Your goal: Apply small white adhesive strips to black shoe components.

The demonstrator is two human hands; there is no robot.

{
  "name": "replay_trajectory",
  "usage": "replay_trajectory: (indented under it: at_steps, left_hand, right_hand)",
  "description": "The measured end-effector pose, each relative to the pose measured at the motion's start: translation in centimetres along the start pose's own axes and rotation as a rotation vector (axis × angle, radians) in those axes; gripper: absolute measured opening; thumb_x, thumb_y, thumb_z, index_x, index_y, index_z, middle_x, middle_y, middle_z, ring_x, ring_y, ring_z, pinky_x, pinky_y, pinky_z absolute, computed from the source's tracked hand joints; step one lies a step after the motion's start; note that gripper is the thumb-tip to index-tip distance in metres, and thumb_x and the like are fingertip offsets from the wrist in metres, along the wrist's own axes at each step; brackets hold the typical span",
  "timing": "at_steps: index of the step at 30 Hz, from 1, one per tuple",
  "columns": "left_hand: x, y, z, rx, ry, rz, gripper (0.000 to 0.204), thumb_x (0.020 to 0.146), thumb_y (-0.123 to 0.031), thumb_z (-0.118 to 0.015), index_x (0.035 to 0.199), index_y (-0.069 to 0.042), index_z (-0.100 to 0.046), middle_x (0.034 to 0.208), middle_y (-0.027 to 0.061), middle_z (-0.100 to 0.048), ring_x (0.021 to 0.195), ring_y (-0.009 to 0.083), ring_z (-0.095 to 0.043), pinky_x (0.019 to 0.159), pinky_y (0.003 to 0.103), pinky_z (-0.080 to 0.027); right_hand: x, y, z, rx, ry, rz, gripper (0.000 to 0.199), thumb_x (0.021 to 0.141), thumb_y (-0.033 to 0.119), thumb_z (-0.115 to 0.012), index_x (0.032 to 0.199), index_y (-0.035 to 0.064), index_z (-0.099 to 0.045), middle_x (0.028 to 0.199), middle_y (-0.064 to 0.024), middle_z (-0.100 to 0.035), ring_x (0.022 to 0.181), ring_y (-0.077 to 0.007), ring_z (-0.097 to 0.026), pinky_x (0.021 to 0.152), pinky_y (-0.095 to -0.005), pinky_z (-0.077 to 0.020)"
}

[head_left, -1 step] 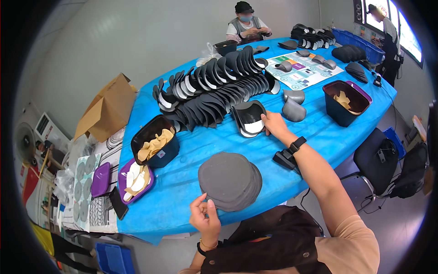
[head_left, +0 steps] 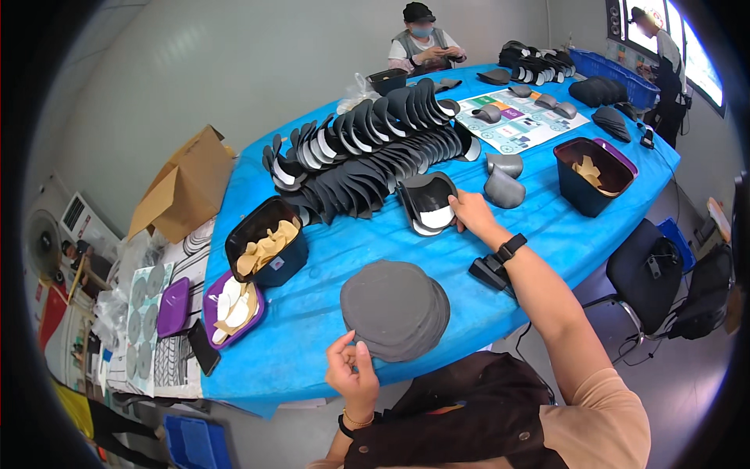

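My right hand (head_left: 474, 213) reaches out over the table and pinches the right edge of a curved black cap brim (head_left: 422, 195) with a white inner strip. The brim lies with another beneath it, beside the long rows of similar brims (head_left: 351, 187). Close to me is a stack of flat, rounded dark grey fabric pieces (head_left: 391, 305). My left hand (head_left: 353, 377) is at the near left edge of that stack. Its fingers are loosely bent, thumb and forefinger apart, with nothing visible between them. Two grey moulded brims (head_left: 505, 189) lie beyond my right hand.
A black bin of tan scraps (head_left: 266, 242) and a purple tray (head_left: 234, 309) stand left. Another black bin (head_left: 594, 176) is right. A black device (head_left: 491, 273) lies under my right forearm. A printed sheet (head_left: 516, 125) lies farther off; a person (head_left: 426, 47) sits across the table.
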State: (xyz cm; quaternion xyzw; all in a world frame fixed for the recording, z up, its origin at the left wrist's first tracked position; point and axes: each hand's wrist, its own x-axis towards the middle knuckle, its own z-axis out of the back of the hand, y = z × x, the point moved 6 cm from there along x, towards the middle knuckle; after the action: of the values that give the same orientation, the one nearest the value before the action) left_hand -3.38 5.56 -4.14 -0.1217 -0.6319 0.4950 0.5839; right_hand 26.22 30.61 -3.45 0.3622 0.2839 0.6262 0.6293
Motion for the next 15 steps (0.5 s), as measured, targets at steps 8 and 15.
replay_trajectory:
  at_steps: [8,15]
  left_hand:
    - [-0.3,0.0,0.1,-0.004,0.019,-0.031,0.018,0.095,-0.002,-0.055,0.112,0.005,-0.056,0.063,-0.0013,-0.054,0.051,0.0017,-0.044,0.046,0.019,-0.033]
    - [-0.4,-0.5,-0.1,0.016,0.027,-0.062,0.019,0.095,-0.001,-0.057,0.113,0.006,-0.057,0.065,-0.0017,-0.052,0.053,0.0007,-0.04,0.049,0.018,-0.03]
  right_hand:
    - [-1.5,1.5,0.3,-0.244,-0.063,0.025,0.034,0.098,0.03,-0.044,0.103,0.0037,-0.065,0.066,-0.0117,-0.068,0.056,-0.0257,-0.067,0.064,-0.0418,-0.053]
    - [-2.7,3.2,-1.1,-0.17,-0.012,0.006,0.038,0.097,0.035,-0.046,0.094,0.0013,-0.063,0.064,-0.008,-0.069,0.064,-0.0281,-0.068,0.067,-0.0427,-0.0533]
